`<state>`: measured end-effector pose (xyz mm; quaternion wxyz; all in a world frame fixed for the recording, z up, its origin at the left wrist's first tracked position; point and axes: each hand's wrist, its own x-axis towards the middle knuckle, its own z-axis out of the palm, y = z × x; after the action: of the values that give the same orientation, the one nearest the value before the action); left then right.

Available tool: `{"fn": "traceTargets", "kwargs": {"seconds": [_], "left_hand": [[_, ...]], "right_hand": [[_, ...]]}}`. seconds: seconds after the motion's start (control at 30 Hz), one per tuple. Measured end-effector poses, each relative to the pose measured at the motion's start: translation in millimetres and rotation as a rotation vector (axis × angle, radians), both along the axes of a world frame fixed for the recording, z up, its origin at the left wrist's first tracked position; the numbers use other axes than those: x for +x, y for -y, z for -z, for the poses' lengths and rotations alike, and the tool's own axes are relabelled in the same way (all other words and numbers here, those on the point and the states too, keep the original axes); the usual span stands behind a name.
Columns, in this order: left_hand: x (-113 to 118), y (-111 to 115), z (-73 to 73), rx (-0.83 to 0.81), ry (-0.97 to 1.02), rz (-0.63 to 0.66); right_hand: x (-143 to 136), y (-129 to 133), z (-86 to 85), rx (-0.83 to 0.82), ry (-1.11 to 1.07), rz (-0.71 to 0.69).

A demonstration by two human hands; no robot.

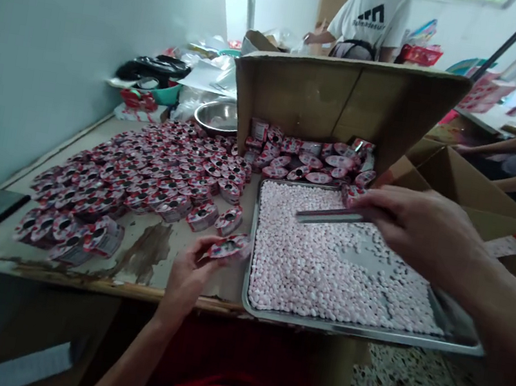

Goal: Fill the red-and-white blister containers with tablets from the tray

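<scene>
Packet (228, 246), small and oval with a red-and-pink top, sits in the closed grip of the left hand (191, 268), just left of the metal tray (363, 332) and above the near part of the counter (224, 284). The right hand (411, 230) is closed around a flat metal tool (330, 215), its free end over the pale pieces (294, 270) spread in the tray. Similar packets (139, 168) crowd the counter to the left, and more (309, 160) lie in the open cardboard box (303, 92) at the far side.

For good handling, pinching the packet lightly by its sides should leave its top clear and avoid crushing it. Holding it level and close to the tray rim would shorten the reach between hands. The tool is best worked low and flat, with gentle strokes, since quick ones could scatter the loose pieces.
</scene>
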<state>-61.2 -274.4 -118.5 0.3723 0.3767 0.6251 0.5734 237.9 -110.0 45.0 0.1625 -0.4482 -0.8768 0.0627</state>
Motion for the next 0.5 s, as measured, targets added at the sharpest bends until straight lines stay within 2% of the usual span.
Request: {"fn": "traceTargets", "kwargs": {"seconds": [0.1,0.17,0.23,0.3,0.37,0.43,0.47,0.5], "left_hand": [[-37.6,16.4,30.4,-0.009,-0.114,-0.213],[-59.4,8.7,47.5,0.002,-0.165,-0.27],[-74.1,-7.7,55.4,0.02,-0.233,-0.247],[-79.1,-24.0,51.6,0.018,-0.425,-0.22],[-74.3,-36.6,38.4,-0.005,-0.736,-0.258],[-59.5,-50.6,19.7,0.021,-1.021,-0.328],[-47.6,-61.1,9.0,0.073,-1.11,-0.324],[-31.8,-75.5,-2.4,0.147,-1.166,-0.264]], "right_hand": [[65.6,-13.7,78.1,-0.278,-0.297,0.299],[93.0,-6.0,130.0,-0.294,-0.472,0.522],[104.3,10.9,165.0,-0.263,-0.574,0.611],[105.3,27.4,179.7,-0.218,-0.616,0.664],[103.7,35.8,181.3,-0.159,-0.638,0.701],[104.7,35.9,179.0,-0.104,-0.629,0.705],[106.5,34.2,178.1,-0.094,-0.605,0.69],[108.9,32.1,177.4,-0.087,-0.572,0.669]]}}
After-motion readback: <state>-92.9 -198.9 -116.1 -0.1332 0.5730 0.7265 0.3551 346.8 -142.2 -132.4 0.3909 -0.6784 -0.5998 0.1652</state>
